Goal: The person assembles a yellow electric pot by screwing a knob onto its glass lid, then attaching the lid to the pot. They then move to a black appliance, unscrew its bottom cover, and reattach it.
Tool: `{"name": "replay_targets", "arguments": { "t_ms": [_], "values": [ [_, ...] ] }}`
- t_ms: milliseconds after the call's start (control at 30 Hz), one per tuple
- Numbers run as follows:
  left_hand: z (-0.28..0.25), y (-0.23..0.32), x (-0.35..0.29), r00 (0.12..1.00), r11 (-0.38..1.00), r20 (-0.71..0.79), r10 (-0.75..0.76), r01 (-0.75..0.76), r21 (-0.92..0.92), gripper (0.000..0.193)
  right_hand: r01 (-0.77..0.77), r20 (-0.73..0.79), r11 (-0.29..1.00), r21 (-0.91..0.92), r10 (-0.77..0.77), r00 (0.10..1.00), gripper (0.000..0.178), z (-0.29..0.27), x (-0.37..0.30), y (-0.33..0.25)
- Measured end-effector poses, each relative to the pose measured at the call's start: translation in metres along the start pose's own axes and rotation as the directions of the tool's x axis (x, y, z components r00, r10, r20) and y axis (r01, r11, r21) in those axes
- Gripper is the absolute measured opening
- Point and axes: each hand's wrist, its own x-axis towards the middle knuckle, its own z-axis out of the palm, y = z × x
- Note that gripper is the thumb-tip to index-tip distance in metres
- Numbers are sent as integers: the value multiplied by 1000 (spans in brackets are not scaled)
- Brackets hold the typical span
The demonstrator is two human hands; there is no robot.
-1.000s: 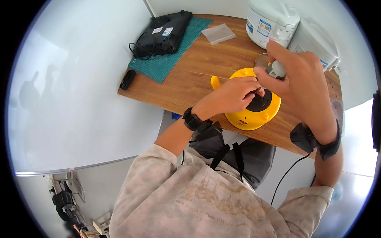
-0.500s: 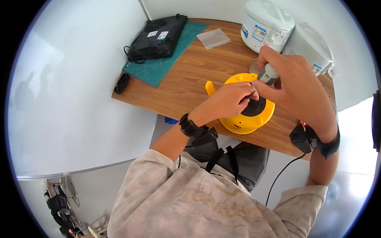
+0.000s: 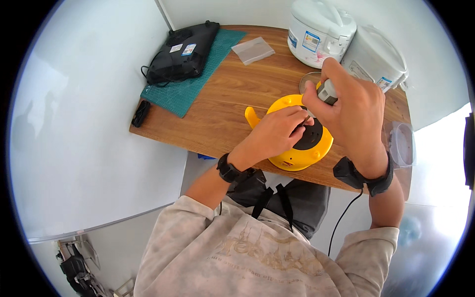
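Observation:
A yellow round cable reel (image 3: pixel 297 161) with a black centre (image 3: pixel 312 137) rests near the table's front edge. Over it, my right hand (image 3: pixel 358 109) is closed around the grey handle of a screwdriver (image 3: pixel 327 92), which slants down to the left. My left hand (image 3: pixel 275 130) lies across the reel's left side, its thumb and fingers pinched at the thin shaft below the handle. The shaft's tip and whatever it touches are hidden by my fingers. A yellow handle-like arm juts from the reel's left side.
Two white rice cookers (image 3: pixel 319 37) (image 3: pixel 378 57) stand at the back right. A black appliance (image 3: pixel 183 54) lies on a green cutting mat (image 3: pixel 198 86) at the left. Also about are a clear plastic bag (image 3: pixel 253 50), a round dish (image 3: pixel 308 81), a transparent container (image 3: pixel 402 143) and a black cord bundle (image 3: pixel 141 114).
My right hand has turned on the screwdriver handle, its wrist coming lower and inward, uncovering the transparent container. My left hand keeps its pinch. The whole view has shifted slightly.

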Motion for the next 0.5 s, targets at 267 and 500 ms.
{"name": "replay_targets", "arguments": {
  "t_ms": [267,500],
  "values": [
    [6,0,-1,998,1000,-59,8,-6,20,15,-113,-79,990,-87,106,991,21,3,-6,-6],
    [2,-6,-5,999,997,-25,47,-48,-57,40,-80,-60,996,-34,78,995,23,5,-12,-23]
  ]
}}
